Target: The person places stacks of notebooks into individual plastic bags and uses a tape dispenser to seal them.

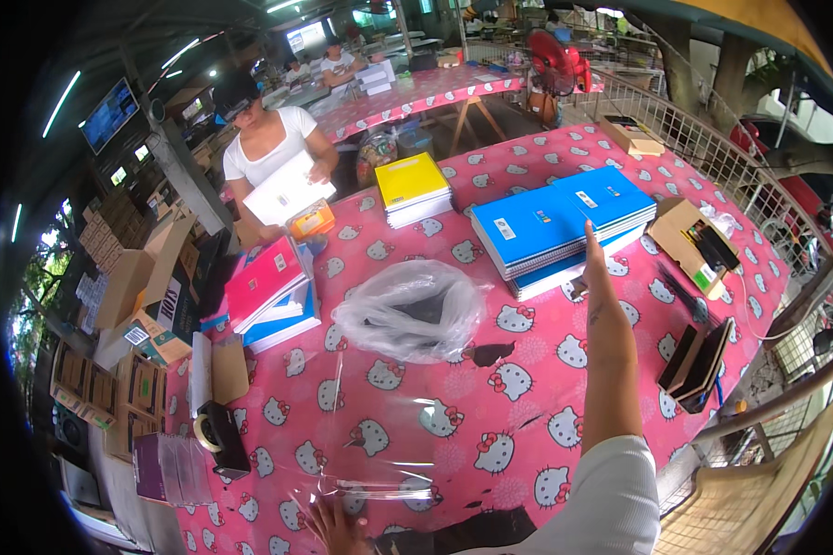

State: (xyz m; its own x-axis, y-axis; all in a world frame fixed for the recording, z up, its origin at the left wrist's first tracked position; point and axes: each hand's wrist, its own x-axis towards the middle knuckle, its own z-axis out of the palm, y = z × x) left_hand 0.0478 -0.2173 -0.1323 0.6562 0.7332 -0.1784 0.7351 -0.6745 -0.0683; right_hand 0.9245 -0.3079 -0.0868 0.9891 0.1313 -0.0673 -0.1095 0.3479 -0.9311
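Note:
My right hand (595, 262) reaches to the near side of the stacked blue spiral notebooks (528, 227). It is seen edge-on, fingers stretched out against the stack's side; the thumb side is partly hidden. My left hand (331, 529) lies at the table's near edge with its fingers spread, by the bottom of a clear plastic sleeve (379, 435) spread flat on the cloth. Between the hands and the far side sits a crumpled ring of clear plastic bags (412, 312).
Yellow notebooks (411, 182) stand behind the bags, pink and blue ones (267, 282) to the left. A tape dispenser (222, 442) is at the left edge. Open cardboard boxes (694, 245) and a dark holder (696, 363) lie right. A co-worker (273, 153) across the table handles white sheets.

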